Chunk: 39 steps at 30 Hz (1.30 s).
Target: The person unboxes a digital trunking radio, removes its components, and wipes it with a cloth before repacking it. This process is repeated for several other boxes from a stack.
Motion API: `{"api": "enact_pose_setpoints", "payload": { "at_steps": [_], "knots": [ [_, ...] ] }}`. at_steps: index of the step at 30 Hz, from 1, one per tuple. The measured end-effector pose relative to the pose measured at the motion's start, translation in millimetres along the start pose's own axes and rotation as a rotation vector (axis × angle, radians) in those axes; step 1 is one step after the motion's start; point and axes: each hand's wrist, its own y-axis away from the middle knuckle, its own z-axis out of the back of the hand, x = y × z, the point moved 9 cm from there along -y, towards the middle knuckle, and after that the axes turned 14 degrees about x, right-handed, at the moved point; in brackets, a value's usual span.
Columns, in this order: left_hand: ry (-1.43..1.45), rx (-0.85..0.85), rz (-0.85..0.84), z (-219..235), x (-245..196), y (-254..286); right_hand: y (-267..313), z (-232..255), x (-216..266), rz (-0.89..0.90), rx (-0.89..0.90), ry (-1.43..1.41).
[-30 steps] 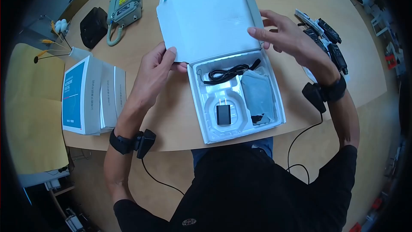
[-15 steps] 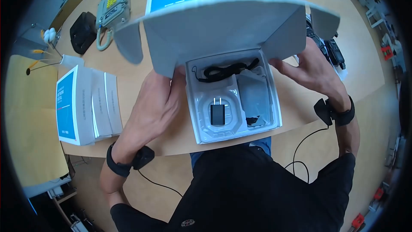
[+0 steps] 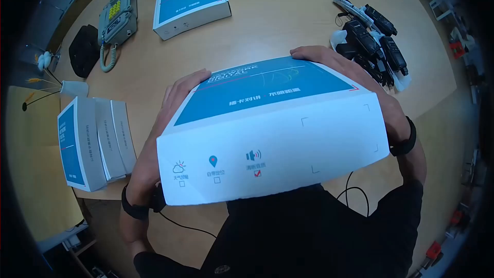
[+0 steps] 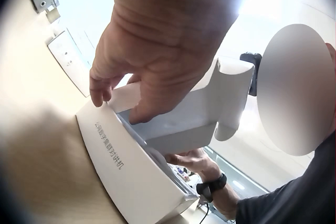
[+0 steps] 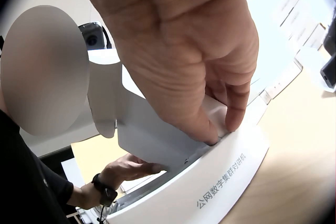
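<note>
A white box lid [image 3: 267, 85] with a blue printed top tilts down toward me in the head view. Its front flap [image 3: 278, 146] carries small icons and a red tick, and hides the tray inside. My left hand [image 3: 175, 95] is at the lid's left rear, my right hand [image 3: 355, 69] at its right rear. In the left wrist view, the left thumb lies inside the side flap, fingers over the box wall [image 4: 110, 155]. Seen from the right wrist, the right thumb and fingers pinch the rear corner above the side wall [image 5: 220, 182]. The lid is still partly raised there.
A similar blue-topped box [image 3: 193, 2] lies at the back left, beside a desk phone [image 3: 118, 18]. More boxes [image 3: 95, 141] stand at the left table edge near a small vase [image 3: 74, 88]. Several walkie-talkies [image 3: 363, 38] and cables lie on the right.
The lid has swung from lying back to tilting forward over the box, covering the charger, cable and bagged item in the head view. Both hands stay at the rear corners.
</note>
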Motion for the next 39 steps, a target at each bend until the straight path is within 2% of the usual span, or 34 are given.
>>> {"api": "enact_pose_setpoints", "payload": {
  "at_steps": [3,7,10,12,13,14,16,17,18,23,24,26,27,29,30,31,32,34,36,37,38,39],
  "knots": [
    [0.011,-0.049,-0.097,1,-22,7,0,-2,1,-0.008,0.033,0.071],
    [0.12,-0.032,-0.015,-1,-31,8,-2,-10,-17,-0.074,0.121,0.023],
    [0.195,0.004,0.004,2,-39,4,-5,-13,-40,0.02,0.191,-0.086],
    [0.364,-0.103,-0.079,13,-53,6,-8,-21,-57,0.096,0.181,-0.176],
    [0.545,0.067,-0.054,10,-21,7,-6,-22,-60,0.095,0.189,-0.184],
    [0.555,0.15,-0.126,-5,35,54,-6,-23,-60,0.093,0.203,-0.19],
    [-0.206,0.221,0.155,8,38,55,-5,-23,-59,0.088,0.219,-0.2],
    [-0.654,0.196,0.011,7,43,62,-5,-22,-59,0.088,0.222,-0.199],
    [-0.659,0.2,0.013,3,63,73,-5,-21,-58,0.09,0.224,-0.198],
    [0.604,-0.019,0.226,10,134,102,-4,-16,-52,0.102,0.239,-0.184],
    [0.605,-0.016,0.225,15,122,95,-4,-15,-51,0.097,0.244,-0.179],
    [-0.178,0.404,0.259,5,63,62,-4,-13,-51,0.078,0.258,-0.165],
    [-0.174,0.404,0.251,0,42,42,-4,-13,-51,0.069,0.266,-0.156],
    [0.416,0.113,-0.069,15,-13,4,-4,-12,-51,0.052,0.279,-0.141],
    [0.417,0.112,-0.074,16,-15,2,-3,-11,-51,0.048,0.285,-0.131],
    [0.292,0.142,-0.078,15,-19,1,-1,-15,-61,-0.075,0.329,-0.275],
    [0.166,0.172,-0.08,16,-27,-2,0,-15,-55,-0.075,0.328,-0.272],
    [0.157,0.198,-0.092,21,-47,4,4,-16,-44,-0.144,0.257,-0.578],
    [0.636,0.231,0.182,14,-29,11,13,-18,-27,-0.257,0.154,-0.54],
    [0.696,0.169,0.198,11,-37,14,18,-26,-12,-0.289,0.177,-0.567],
    [0.44,0.212,0.181,9,-41,15,22,-33,1,-0.321,0.203,-0.592],
    [0.312,0.216,0.185,-1,-52,18,24,-35,7,-0.267,0.104,-0.385]
  ]
}}
